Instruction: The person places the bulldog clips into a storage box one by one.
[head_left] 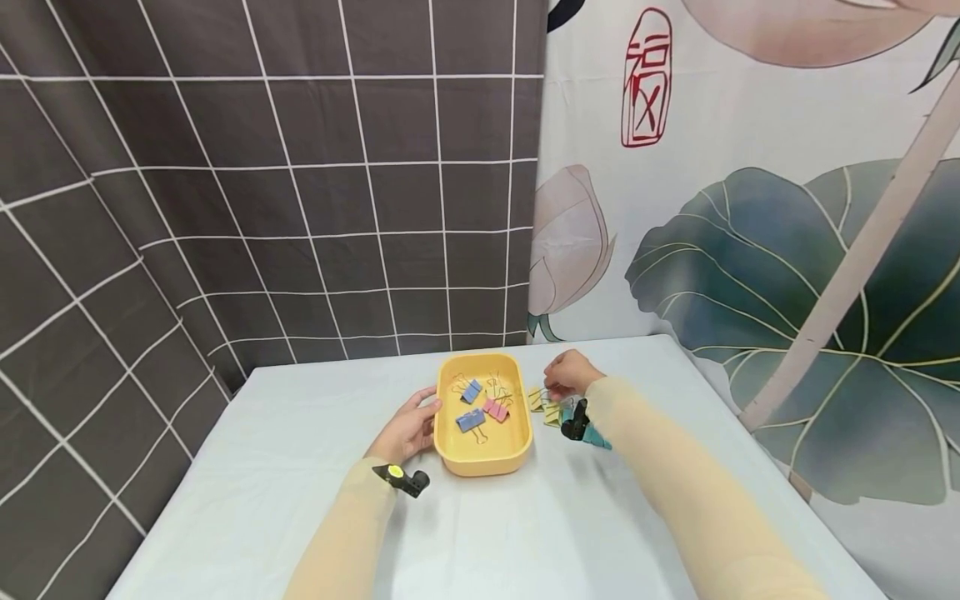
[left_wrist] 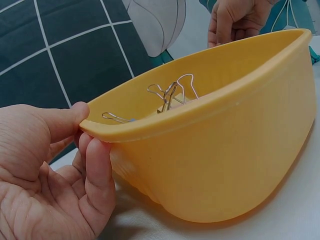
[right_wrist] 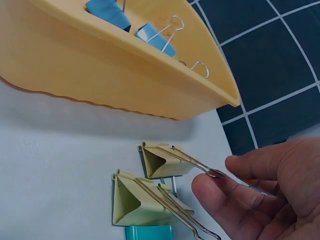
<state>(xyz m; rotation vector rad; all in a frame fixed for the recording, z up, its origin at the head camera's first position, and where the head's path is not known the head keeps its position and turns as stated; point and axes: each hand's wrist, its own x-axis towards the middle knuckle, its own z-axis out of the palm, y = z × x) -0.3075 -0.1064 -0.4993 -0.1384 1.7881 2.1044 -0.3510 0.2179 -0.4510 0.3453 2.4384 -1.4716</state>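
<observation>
My left hand (head_left: 408,429) grips the left rim of a yellow plastic box (head_left: 480,468), thumb over the edge and fingers beneath it in the left wrist view. Inside lie two blue binder clips (head_left: 470,419), a pink binder clip (head_left: 496,409) and more wire handles. Right of the box, my right hand (head_left: 572,372) pinches the wire handle of a pale yellow binder clip (right_wrist: 162,162) between thumb and forefinger. That clip stands on the table beside another yellow binder clip (right_wrist: 132,202). A teal binder clip (right_wrist: 150,233) sits close to them, partly cut off.
A white cloth covers the table (head_left: 247,475). Dark gridded fabric (head_left: 337,200) hangs behind and to the left, and a lotus-print curtain (head_left: 585,100) hangs at the right. A slanting pale pole (head_left: 847,258) stands past the table's right edge.
</observation>
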